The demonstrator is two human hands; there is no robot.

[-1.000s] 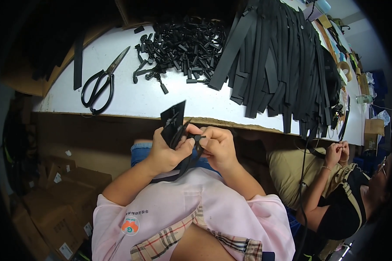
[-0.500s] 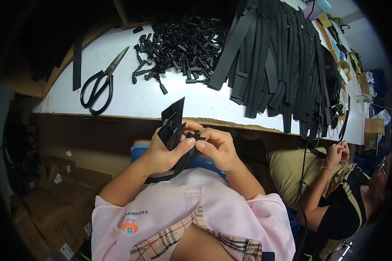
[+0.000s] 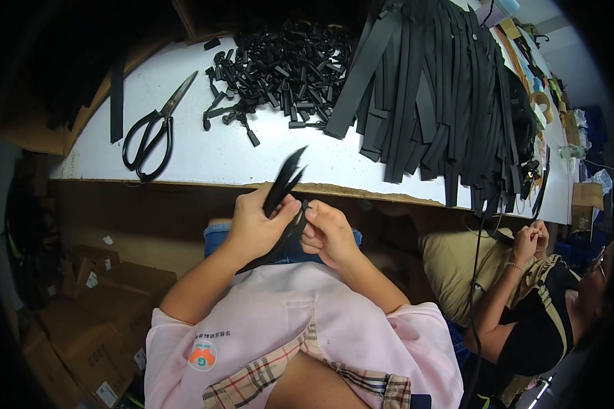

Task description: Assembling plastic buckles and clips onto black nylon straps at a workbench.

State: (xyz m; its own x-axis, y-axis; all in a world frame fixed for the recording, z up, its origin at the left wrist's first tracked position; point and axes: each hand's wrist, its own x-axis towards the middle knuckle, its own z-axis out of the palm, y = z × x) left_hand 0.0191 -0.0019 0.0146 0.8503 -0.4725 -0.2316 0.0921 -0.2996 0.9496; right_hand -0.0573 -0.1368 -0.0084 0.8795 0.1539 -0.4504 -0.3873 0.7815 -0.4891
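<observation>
i see the left hand (image 3: 256, 228) curled and pinching a flat black strap (image 3: 284, 180) whose ends stick up past the table edge. the right hand (image 3: 329, 234) pinches the same strap just beside it, over the lap. on the white table (image 3: 211, 146): black scissors (image 3: 150, 133), a heap of small black pieces (image 3: 286, 65), long black strips (image 3: 436, 95).

Brown cardboard boxes (image 3: 89, 300), white labels (image 3: 106, 393), lower left.
</observation>
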